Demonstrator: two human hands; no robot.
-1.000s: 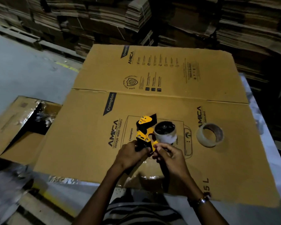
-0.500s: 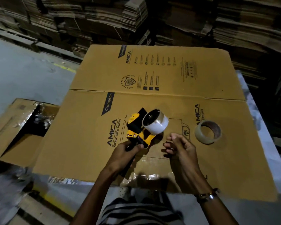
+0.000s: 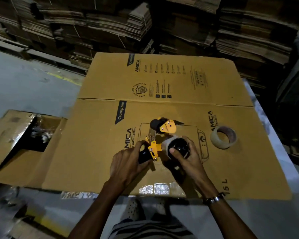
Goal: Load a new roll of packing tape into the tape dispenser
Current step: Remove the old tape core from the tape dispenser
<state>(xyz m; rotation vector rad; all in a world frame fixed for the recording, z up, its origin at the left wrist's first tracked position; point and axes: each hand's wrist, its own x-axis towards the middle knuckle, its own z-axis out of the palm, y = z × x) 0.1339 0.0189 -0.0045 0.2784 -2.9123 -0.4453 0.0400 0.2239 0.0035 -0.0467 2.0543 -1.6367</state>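
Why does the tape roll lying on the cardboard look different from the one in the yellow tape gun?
The loose roll lies flat on the cardboard sheet, untouched; the mounted roll sits on the tape dispenser, under the right hand. The loose roll's middle is an open hole; the mounted roll's middle is filled by a black hub. The left hand holds the handle. Both are pale, clear-looking tape rings.
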